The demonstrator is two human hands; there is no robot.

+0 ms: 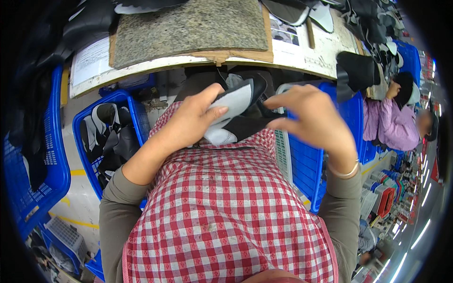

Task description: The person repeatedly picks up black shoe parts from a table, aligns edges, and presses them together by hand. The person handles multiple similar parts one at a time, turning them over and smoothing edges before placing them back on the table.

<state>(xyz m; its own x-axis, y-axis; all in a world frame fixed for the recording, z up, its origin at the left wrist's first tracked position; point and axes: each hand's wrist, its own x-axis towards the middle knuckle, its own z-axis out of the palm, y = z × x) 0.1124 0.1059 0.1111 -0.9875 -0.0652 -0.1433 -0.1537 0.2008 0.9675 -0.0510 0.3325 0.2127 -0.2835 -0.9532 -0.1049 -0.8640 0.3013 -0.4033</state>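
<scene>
At your far left a blue basket (35, 188) is sitting on the floor, and just right of it a second blue crate (137, 115) is holding black and grey cut pieces. Your left hand (191, 120) is gripping a grey and black shoe upper (236, 111), your thumb lying across its grey face while the other fingers are curling underneath. The piece is hanging just over your checked apron (222, 207), below the edge of the worktable (302, 56). Your right hand (309, 115) is hovering beside it with fingers loosely spread; its fingertips (276, 125) are meeting the black edge, though the blur is hiding whether they are pinching it.
</scene>
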